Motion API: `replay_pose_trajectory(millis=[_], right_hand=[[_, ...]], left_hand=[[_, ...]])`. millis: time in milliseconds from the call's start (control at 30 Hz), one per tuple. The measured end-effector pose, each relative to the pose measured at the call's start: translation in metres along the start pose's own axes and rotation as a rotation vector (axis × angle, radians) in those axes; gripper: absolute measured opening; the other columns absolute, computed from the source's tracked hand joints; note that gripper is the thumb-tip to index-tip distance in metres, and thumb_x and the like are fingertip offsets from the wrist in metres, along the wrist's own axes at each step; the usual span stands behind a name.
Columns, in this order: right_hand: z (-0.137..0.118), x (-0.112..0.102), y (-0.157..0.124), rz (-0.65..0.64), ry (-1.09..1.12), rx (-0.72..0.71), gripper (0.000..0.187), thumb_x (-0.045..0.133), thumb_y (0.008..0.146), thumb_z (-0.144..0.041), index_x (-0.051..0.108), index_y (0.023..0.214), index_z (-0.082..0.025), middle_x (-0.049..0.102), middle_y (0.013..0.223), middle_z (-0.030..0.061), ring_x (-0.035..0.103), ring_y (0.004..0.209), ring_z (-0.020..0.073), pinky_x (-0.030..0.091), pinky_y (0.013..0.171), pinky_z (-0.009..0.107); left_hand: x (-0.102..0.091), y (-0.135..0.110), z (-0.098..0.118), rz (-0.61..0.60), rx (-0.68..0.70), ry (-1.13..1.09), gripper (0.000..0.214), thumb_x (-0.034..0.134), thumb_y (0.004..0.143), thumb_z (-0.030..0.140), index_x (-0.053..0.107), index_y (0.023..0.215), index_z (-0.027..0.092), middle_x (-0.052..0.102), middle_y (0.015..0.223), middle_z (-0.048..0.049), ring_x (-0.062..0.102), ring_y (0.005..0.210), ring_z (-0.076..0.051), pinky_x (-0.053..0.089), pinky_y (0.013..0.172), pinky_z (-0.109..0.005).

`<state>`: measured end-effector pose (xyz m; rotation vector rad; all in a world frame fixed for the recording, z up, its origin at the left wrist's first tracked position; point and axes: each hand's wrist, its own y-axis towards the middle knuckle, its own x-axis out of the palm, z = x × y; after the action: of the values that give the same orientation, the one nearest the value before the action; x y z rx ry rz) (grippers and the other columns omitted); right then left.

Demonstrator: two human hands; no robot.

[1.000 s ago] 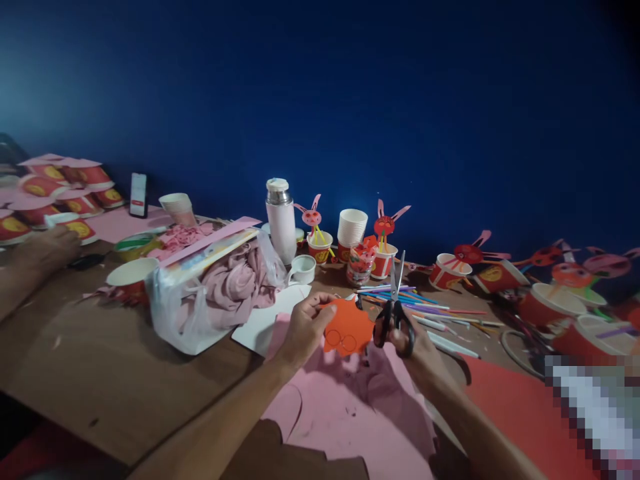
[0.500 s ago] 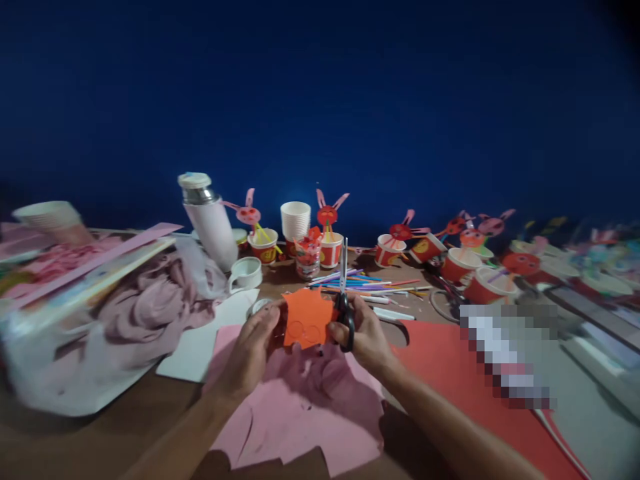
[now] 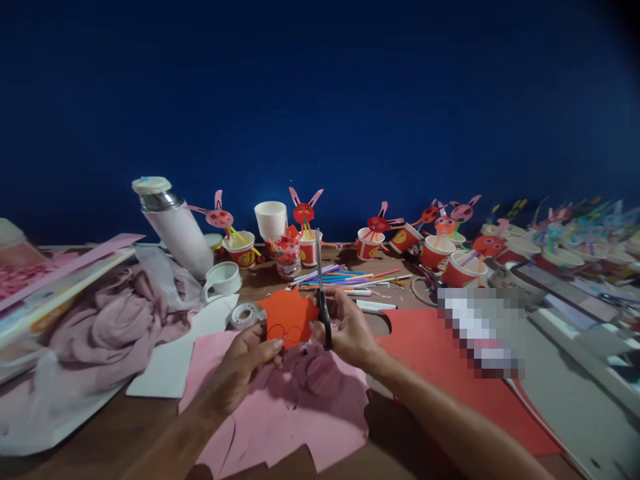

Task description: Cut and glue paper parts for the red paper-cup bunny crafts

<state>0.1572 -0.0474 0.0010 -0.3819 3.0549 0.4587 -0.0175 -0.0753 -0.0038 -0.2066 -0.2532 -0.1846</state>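
Observation:
Between my hands is a small piece of orange paper [image 3: 290, 315] with two round outlines drawn near its lower edge. My left hand [image 3: 245, 363] is closed on its lower left corner, thumb on top. In my right hand [image 3: 350, 330] are black-handled scissors [image 3: 324, 320], their blades pointing up and away and looking nearly closed. The right fingers also lie against the paper's right edge. Beneath both hands spreads cut pink paper [image 3: 280, 427] with loose scraps on it. To the right lies a large red sheet [image 3: 440, 360].
Paper cups with rabbit faces [image 3: 304, 212] line the back by the blue wall. Colored sticks [image 3: 345, 277], a scrap-filled clear cup [image 3: 289, 257], a white mug [image 3: 223, 280] and a tape roll [image 3: 246, 316] are ahead. A tilted flask [image 3: 175, 227] and bunched cloth [image 3: 120, 320] sit left.
The view has turned slightly right, so the scene sits further left. The orange paper has tilted a little, and my left thumb now lies over its lower edge. Both hands keep their hold.

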Motion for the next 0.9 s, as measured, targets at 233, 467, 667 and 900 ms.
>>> replay_pose_trajectory(millis=[233, 467, 667, 900], right_hand=[[0.004, -0.001, -0.003, -0.061, -0.142, -0.058, 0.042, 0.054, 0.063, -0.008, 0.047, 0.102, -0.022, 0.058, 0.075, -0.0031, 0.055, 0.065, 0.0113, 0.046, 0.066, 0.026], [0.003, 0.004, -0.005, -0.017, -0.096, -0.08, 0.037, 0.055, 0.068, -0.012, 0.048, 0.102, -0.022, 0.059, 0.086, 0.0006, 0.057, 0.074, 0.0133, 0.046, 0.066, 0.026], [0.012, 0.0, -0.009, -0.03, -0.157, -0.031, 0.031, 0.053, 0.08, -0.034, 0.042, 0.107, -0.023, 0.055, 0.09, 0.0037, 0.053, 0.075, 0.0159, 0.045, 0.068, 0.03], [0.011, 0.007, -0.02, -0.346, -0.266, -0.027, 0.035, 0.044, 0.082, -0.048, 0.041, 0.106, -0.023, 0.053, 0.091, 0.0047, 0.052, 0.08, 0.0195, 0.045, 0.073, 0.033]], left_hand=[[-0.004, -0.001, -0.006, 0.066, -0.012, 0.073, 0.018, 0.068, 0.063, 0.026, 0.058, 0.072, 0.014, 0.057, 0.058, 0.0009, 0.049, 0.052, -0.011, 0.039, 0.053, -0.022], [0.001, -0.001, -0.007, 0.114, -0.028, 0.128, 0.013, 0.063, 0.064, 0.024, 0.055, 0.066, 0.013, 0.055, 0.054, 0.0019, 0.046, 0.048, -0.009, 0.035, 0.048, -0.021], [0.002, 0.001, 0.007, 0.27, 0.091, -0.139, 0.02, 0.062, 0.059, 0.024, 0.053, 0.074, 0.014, 0.053, 0.058, 0.0044, 0.042, 0.043, -0.005, 0.035, 0.046, -0.02], [-0.004, -0.003, 0.015, 0.359, 0.186, -0.318, 0.014, 0.061, 0.061, 0.021, 0.049, 0.066, 0.014, 0.053, 0.056, 0.0037, 0.045, 0.045, -0.005, 0.038, 0.049, -0.02]])
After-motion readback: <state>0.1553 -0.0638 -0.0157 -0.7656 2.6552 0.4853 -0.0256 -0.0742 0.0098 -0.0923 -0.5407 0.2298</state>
